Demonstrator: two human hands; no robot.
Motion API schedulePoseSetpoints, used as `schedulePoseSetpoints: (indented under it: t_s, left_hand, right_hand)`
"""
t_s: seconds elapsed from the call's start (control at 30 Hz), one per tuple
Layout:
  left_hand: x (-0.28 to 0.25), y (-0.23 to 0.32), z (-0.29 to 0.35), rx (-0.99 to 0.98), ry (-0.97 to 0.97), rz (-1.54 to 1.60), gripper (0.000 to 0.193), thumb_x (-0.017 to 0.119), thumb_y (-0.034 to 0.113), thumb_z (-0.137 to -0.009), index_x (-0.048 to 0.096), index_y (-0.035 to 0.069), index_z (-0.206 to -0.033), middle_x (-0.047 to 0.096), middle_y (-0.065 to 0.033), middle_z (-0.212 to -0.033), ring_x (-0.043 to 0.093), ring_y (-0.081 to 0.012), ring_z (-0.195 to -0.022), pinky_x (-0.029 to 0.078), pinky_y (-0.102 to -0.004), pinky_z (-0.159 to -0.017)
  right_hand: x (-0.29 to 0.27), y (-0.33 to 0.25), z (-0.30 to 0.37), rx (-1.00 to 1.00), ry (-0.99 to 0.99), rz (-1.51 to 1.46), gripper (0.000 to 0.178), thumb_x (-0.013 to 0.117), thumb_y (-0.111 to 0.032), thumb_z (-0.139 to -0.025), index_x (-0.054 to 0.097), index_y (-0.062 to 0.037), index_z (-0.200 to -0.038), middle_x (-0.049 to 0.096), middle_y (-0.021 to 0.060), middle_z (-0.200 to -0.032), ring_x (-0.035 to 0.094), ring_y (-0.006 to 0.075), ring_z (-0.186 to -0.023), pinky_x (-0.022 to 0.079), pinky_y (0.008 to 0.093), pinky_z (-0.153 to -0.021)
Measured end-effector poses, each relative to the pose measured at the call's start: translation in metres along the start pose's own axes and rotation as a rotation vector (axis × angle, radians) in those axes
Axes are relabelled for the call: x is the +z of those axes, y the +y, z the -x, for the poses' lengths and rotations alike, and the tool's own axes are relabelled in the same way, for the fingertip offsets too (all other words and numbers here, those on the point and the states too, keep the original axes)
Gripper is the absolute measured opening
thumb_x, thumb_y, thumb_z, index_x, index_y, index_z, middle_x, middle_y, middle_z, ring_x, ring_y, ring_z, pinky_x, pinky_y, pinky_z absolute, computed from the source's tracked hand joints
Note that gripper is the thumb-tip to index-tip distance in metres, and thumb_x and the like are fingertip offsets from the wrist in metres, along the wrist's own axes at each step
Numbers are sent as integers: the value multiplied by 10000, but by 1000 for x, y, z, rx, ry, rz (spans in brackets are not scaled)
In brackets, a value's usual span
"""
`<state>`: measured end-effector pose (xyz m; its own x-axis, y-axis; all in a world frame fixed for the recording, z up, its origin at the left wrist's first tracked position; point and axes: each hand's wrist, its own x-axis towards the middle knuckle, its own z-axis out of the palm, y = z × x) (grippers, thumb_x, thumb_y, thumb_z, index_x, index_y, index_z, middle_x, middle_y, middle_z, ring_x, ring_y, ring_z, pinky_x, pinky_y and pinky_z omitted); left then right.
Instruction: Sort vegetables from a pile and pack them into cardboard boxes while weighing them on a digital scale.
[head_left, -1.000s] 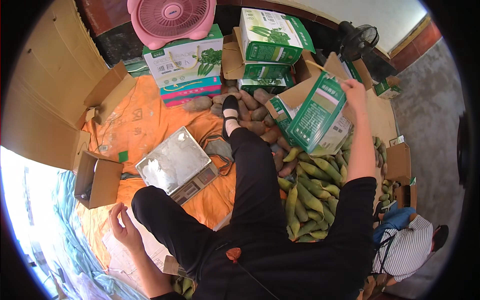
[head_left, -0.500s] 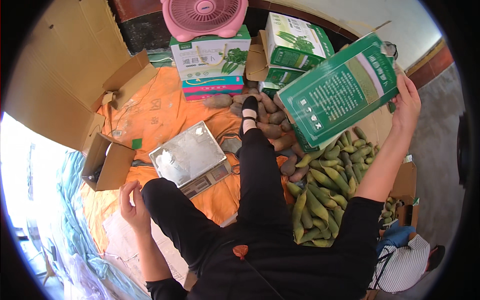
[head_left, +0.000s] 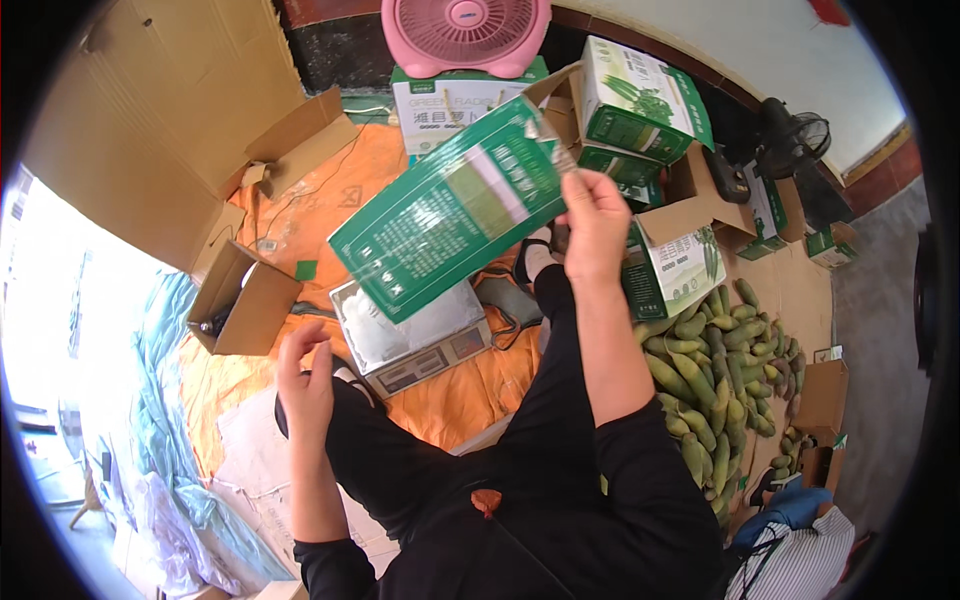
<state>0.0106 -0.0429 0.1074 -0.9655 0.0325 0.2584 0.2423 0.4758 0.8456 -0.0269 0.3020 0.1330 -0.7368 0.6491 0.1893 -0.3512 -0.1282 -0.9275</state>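
As the right hand (head_left: 598,225), clamped on one end, swings the single green carton (head_left: 450,215) leftward above the one scale (head_left: 415,345), that brings it nearer the left hand (head_left: 306,385), empty, fingers loosely apart! One pink fan (head_left: 466,35) beyond; green radishes (head_left: 715,370), too many to count.

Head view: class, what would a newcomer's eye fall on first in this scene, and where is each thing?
Most likely the large green carton, gripped at its upper-right end by the right hand and partly covering the weighing scale in this view. Next come the pink fan, atop a carton at the upper edge, and the heap of green radishes on the right.
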Motion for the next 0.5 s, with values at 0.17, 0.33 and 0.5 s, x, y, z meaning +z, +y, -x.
schedulePoseSetpoints:
  t_s: [0.17,0.33,0.5]
  left_hand:
    - [10,-7,2,-199,-229,143,335,588,31,-856,566,30,-1191,593,-88,-1113,570,-165,-1013,469,-300,-843]
    - [16,-14,4,-234,-143,125,498,562,138,-912,416,92,-1387,477,-85,-1345,469,-171,-1201,463,-325,-865]
    - [16,-7,6,-593,-105,691,541,471,300,-986,273,144,-1465,409,-46,-1406,445,-197,-1220,470,-411,-859]
  right_hand:
    - [41,49,56,31,-106,91,113,652,-117,-873,637,-6,-884,585,-14,-747,501,50,-619,411,207,-542]
    - [73,34,118,-99,-360,271,83,625,-32,-838,634,-16,-919,592,103,-789,587,211,-696,463,305,-624]
    - [91,37,166,-238,-682,348,197,593,-20,-844,601,-27,-1041,591,118,-888,622,280,-741,499,355,-631]
